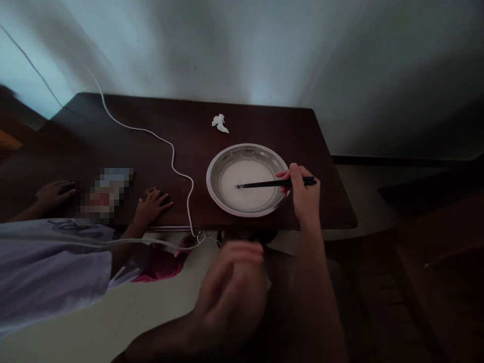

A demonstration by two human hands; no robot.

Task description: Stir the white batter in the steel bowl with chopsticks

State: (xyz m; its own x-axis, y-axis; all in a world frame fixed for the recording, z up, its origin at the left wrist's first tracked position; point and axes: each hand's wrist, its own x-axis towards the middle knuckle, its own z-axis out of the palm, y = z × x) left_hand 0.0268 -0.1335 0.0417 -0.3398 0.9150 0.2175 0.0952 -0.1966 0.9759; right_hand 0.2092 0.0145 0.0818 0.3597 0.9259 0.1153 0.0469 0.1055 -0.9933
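Observation:
My right hand (302,194) grips a pair of black chopsticks (264,184) over the near right rim of a wide steel basin (216,194). The chopstick tips point left and touch a pale, milky liquid (247,199) in the basin. My left hand (234,287) is in front of the table edge, below the basin, blurred by motion. Its fingers look curled in, and anything inside them is hidden. A small pale scrap (268,282) shows beside it, too faint to name.
A crumpled white tissue (220,123) lies behind the basin on the dark table (264,121). A white cable (173,156) runs across the table and over its front edge. At left, another person's hands (151,206) rest by a pixelated flat object (109,194). A wall stands behind.

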